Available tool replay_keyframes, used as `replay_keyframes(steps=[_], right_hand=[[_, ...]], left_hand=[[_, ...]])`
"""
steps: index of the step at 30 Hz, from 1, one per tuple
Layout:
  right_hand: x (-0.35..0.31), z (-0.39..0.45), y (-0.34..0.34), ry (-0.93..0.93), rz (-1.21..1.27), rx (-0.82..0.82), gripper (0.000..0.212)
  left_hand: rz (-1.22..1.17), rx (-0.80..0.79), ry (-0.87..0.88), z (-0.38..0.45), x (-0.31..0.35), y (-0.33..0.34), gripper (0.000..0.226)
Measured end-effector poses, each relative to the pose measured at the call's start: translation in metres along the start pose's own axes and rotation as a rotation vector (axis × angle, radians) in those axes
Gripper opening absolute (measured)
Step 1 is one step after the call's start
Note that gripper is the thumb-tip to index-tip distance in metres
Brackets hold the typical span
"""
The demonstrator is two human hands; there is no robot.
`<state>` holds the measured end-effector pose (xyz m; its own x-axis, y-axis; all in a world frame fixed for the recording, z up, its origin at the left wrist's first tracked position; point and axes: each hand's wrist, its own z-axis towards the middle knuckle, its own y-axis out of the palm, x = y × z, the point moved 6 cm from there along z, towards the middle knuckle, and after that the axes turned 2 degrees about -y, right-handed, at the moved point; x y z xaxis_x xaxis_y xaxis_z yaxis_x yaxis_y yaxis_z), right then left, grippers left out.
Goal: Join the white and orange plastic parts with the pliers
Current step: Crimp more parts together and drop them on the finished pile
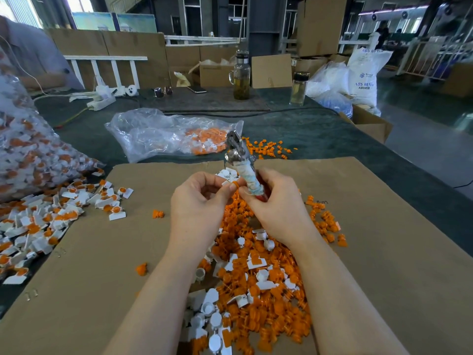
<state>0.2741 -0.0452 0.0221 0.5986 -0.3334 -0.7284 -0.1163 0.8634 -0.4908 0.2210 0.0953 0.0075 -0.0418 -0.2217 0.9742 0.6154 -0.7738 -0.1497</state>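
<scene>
Broadly, a dark green table [320, 134] carried everything, and on it lay a big sheet of brown cardboard [384, 252] over which both hands worked. Well to the left of the grip bulged a large clear sack of joined pieces [28, 155], with a spill of finished white-and-orange pieces [51, 216] fanning out of it onto the cardboard's left edge. Beyond the grip, farther from the person, sat a slack clear plastic bag [153, 134] holding more orange and white bits, and a few orange bits [268, 149] were scattered on the table just right of it. Directly beneath and nearer than the hands spread the heap of loose orange and white parts [256, 278], running down between the forearms to the lower edge of the view.

The right hand [279, 208] was wrapped closed around the pliers [243, 165], gripping the cloth-wound handle low down, so that the metal head stood tilted up and away above the knuckles. How far the metal jaws were parted could not be told. The left hand [199, 201] met it from the left, thumb and forefinger pinched shut on a small orange part [234, 186] right against the pliers' handle. A white part [226, 175] showed just above those fingertips, touching or nearly so; whether the hand held it as well could not be told.
</scene>
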Motion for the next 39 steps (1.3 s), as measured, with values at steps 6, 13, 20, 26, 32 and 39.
replay_keyframes(steps=[6,13,20,26,32,39], right_hand=[[-0.001,0.0,-0.001,-0.019,-0.02,0.001,0.014],[0.002,-0.001,-0.001,0.038,0.045,-0.06,0.017],[0.014,-0.006,-0.001,0.186,0.09,-0.312,0.014],[0.012,-0.008,0.004,0.195,0.024,-0.44,0.021],[0.011,-0.009,0.006,0.176,-0.022,-0.465,0.014],[0.007,-0.008,0.009,0.115,-0.081,-0.443,0.025]], left_hand=[[0.019,-0.011,0.014,-0.001,0.001,0.0,0.017],[-0.056,-0.021,0.006,0.001,-0.001,-0.002,0.013],[-0.309,-0.017,0.04,0.001,0.004,-0.011,0.003],[-0.353,-0.039,0.062,0.004,0.002,-0.011,0.004],[-0.349,-0.052,0.076,0.005,0.001,-0.013,0.007],[-0.397,-0.045,0.037,0.007,-0.003,-0.013,0.006]])
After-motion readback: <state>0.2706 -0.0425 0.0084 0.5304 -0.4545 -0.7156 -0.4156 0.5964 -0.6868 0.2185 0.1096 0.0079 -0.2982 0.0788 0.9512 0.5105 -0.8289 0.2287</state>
